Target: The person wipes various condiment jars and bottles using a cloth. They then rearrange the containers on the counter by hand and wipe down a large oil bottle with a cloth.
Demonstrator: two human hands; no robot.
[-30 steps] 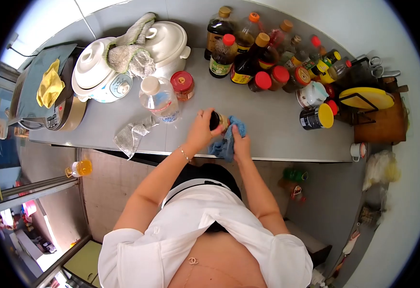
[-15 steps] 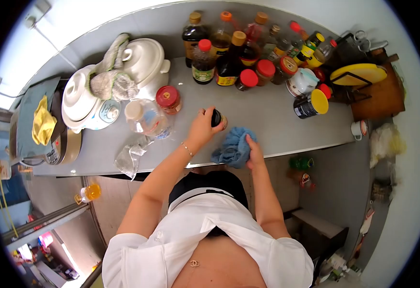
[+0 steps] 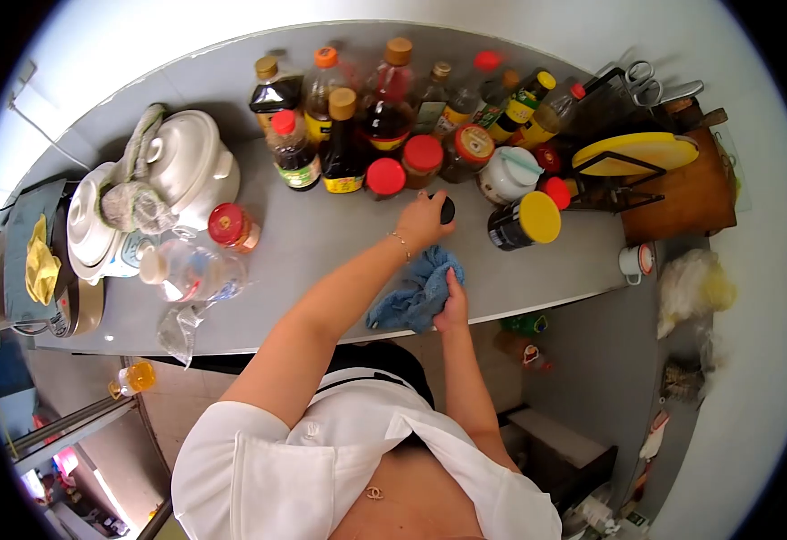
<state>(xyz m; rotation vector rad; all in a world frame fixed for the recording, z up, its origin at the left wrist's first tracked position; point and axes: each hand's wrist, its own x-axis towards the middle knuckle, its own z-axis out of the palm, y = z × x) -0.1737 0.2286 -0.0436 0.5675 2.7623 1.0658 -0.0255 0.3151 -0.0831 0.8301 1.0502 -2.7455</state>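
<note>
My left hand (image 3: 422, 220) grips the black-capped jar (image 3: 447, 211) just beyond the blue cloth (image 3: 419, 292) pinched in my right hand (image 3: 452, 308).

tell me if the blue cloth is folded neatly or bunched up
Bunched up: the blue cloth is a crumpled mass of loose creases at the right hand, no neat folds.

The rag (image 3: 414, 292) is rough cloth, the counter (image 3: 308, 256) smooth, the lidded pots (image 3: 191, 171) glossy, the chopping board (image 3: 682, 198) wooden.
</note>
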